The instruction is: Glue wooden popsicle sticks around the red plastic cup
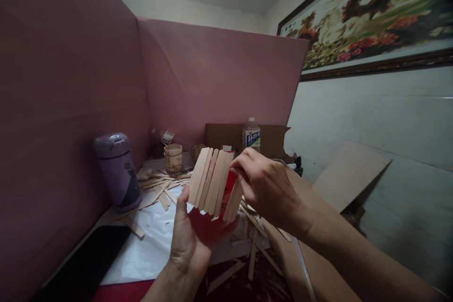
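Observation:
My left hand (191, 240) grips a red container (228, 188) from below and the left, with the thumb along its side. Flat wooden craft sticks (208, 184) stand side by side around the container's wall, their rounded ends reaching past its edge. Between two groups of sticks, a strip of red wall shows. At the upper right of the container, my right hand (262, 179) is closed in a pinch, thumb and forefinger together by that gap. Whatever lies between those fingertips is hidden. The container's far side is out of sight.
Loose craft sticks (163, 188) lie scattered on white sheeting (145, 250). A purple flask (118, 174) stands left, a small wooden-looking cup (173, 159) behind. A labelled bottle (251, 134) stands before cardboard (222, 133). A dark flat object (92, 257) lies front left. Pink panels (219, 75) enclose the back and left.

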Demonstrator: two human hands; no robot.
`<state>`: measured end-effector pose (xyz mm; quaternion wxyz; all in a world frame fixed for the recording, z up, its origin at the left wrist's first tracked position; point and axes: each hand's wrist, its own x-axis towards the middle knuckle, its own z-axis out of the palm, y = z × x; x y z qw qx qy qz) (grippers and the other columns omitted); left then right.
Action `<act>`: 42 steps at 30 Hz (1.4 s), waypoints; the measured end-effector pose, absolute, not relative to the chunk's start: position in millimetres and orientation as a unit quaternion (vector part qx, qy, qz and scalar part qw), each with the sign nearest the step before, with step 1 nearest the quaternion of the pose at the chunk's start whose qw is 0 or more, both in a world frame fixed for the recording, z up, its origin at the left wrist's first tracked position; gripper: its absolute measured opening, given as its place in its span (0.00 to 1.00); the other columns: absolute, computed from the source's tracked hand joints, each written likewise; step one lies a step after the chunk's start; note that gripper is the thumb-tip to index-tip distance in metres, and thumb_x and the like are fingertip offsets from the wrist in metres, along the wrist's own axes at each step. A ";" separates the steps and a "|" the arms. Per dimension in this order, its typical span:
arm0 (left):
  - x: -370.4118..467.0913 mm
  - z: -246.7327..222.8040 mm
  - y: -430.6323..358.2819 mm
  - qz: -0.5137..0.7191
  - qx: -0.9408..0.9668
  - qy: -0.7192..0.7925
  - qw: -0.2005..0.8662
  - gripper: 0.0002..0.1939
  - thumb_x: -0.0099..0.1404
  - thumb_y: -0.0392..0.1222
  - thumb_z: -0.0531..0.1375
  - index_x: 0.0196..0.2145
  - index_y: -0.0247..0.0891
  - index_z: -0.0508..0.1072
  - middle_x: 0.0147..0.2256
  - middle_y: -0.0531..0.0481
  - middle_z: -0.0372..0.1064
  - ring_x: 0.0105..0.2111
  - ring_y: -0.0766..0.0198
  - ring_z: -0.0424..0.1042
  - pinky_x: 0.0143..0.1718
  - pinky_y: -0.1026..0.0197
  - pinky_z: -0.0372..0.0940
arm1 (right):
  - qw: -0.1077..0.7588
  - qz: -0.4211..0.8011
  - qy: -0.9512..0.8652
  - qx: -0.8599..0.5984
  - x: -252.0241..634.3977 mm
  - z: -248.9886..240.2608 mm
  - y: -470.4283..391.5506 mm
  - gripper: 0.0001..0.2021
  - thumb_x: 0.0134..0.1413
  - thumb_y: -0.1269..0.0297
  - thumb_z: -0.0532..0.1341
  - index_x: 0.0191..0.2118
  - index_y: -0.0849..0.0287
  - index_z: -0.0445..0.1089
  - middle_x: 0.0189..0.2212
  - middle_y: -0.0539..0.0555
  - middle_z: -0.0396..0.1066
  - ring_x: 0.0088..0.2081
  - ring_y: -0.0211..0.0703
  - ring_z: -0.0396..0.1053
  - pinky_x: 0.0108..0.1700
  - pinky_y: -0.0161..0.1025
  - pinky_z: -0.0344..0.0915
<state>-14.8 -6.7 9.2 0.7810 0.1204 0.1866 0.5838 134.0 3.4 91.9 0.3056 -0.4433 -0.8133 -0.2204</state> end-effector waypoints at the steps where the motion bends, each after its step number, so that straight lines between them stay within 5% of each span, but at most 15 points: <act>1: -14.6 9.6 -7.1 0.587 0.121 0.189 0.778 0.24 0.61 0.55 0.57 0.49 0.35 0.68 0.39 0.38 0.73 0.41 0.45 0.72 0.43 0.40 0.65 | 0.289 -0.239 -0.813 -0.445 133.6 92.6 3.3 0.05 0.56 0.74 0.56 0.31 0.61 0.68 0.32 0.55 0.68 0.31 0.42 0.65 0.29 0.38 0.56; 6: -14.8 8.8 -7.0 0.584 0.121 0.191 0.780 0.24 0.60 0.55 0.58 0.47 0.35 0.69 0.36 0.39 0.73 0.41 0.45 0.72 0.42 0.41 0.66 | 0.223 -0.286 -0.818 -0.446 131.9 92.3 6.3 0.05 0.52 0.77 0.56 0.33 0.63 0.67 0.32 0.58 0.67 0.33 0.48 0.64 0.29 0.40 0.57; 13: -16.1 8.3 -5.8 0.574 0.110 0.196 0.787 0.24 0.59 0.57 0.59 0.46 0.37 0.69 0.36 0.39 0.73 0.39 0.44 0.73 0.40 0.40 0.66 | 0.387 -0.183 -0.788 -0.442 138.1 89.7 4.8 0.10 0.63 0.69 0.51 0.35 0.65 0.67 0.30 0.56 0.69 0.28 0.41 0.65 0.29 0.38 0.57; 17: -16.0 7.8 -6.6 0.582 0.109 0.195 0.782 0.24 0.59 0.57 0.58 0.47 0.37 0.69 0.34 0.40 0.73 0.40 0.44 0.73 0.40 0.41 0.66 | 0.362 -0.090 -0.815 -0.444 139.0 87.7 0.1 0.05 0.59 0.72 0.57 0.35 0.63 0.69 0.32 0.54 0.71 0.30 0.41 0.68 0.32 0.38 0.59; 24: -13.3 13.7 -9.5 0.621 0.134 0.183 0.751 0.21 0.61 0.51 0.57 0.48 0.37 0.69 0.39 0.40 0.73 0.41 0.47 0.73 0.42 0.42 0.67 | 0.356 -0.100 -0.795 -0.482 136.6 86.5 -4.6 0.05 0.59 0.70 0.57 0.35 0.62 0.70 0.32 0.54 0.73 0.31 0.43 0.69 0.32 0.39 0.57; 31: -15.3 10.9 -9.3 0.613 0.128 0.152 0.764 0.22 0.61 0.51 0.58 0.50 0.38 0.68 0.41 0.39 0.73 0.42 0.47 0.72 0.43 0.42 0.66 | 0.302 -0.125 -0.811 -0.486 132.8 82.3 -7.8 0.06 0.57 0.68 0.54 0.33 0.62 0.67 0.24 0.51 0.69 0.22 0.39 0.62 0.25 0.38 0.51; 37: -18.2 6.2 -5.1 0.595 0.106 0.151 0.782 0.23 0.60 0.55 0.58 0.46 0.37 0.70 0.37 0.39 0.73 0.40 0.45 0.73 0.42 0.41 0.66 | 0.414 -0.095 -0.782 -0.456 137.0 74.6 -7.2 0.07 0.58 0.69 0.54 0.32 0.61 0.68 0.27 0.52 0.72 0.24 0.38 0.66 0.28 0.37 0.55; 42: -15.2 11.5 -8.0 0.610 0.122 0.157 0.767 0.23 0.61 0.53 0.57 0.49 0.37 0.69 0.40 0.39 0.72 0.42 0.46 0.72 0.43 0.42 0.67 | 0.404 -0.111 -0.793 -0.443 136.4 77.7 -3.1 0.06 0.59 0.68 0.56 0.36 0.62 0.71 0.32 0.55 0.75 0.28 0.41 0.70 0.29 0.36 0.57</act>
